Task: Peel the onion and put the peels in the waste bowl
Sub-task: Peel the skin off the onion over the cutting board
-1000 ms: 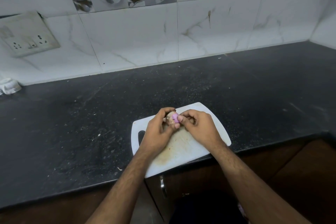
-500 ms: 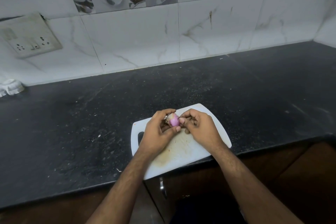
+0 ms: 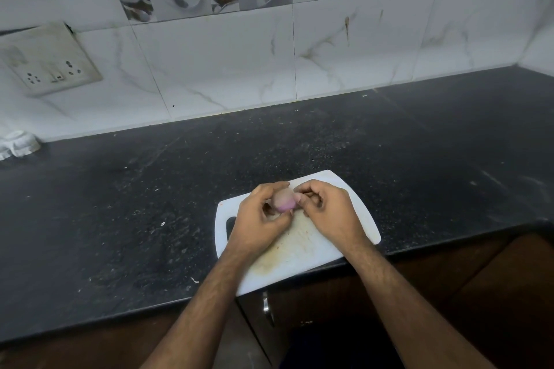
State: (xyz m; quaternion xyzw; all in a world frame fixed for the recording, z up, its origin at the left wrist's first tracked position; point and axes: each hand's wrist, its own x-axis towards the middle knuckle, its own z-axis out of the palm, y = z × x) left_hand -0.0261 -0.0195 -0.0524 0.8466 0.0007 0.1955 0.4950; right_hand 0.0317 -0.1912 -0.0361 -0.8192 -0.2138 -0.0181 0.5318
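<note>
Left hand (image 3: 260, 219) and right hand (image 3: 326, 213) are held together, fingers curled inward, both forearms extended forward.

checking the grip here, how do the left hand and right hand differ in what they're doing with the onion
The left hand wraps the onion from the side and below, cradling it; the right hand only meets it at its fingertips, pinching at the onion's right edge. The left hand's fingers curl round the bulb; the right hand's fingers bunch together beside it. Both hover over the white cutting board.
</note>
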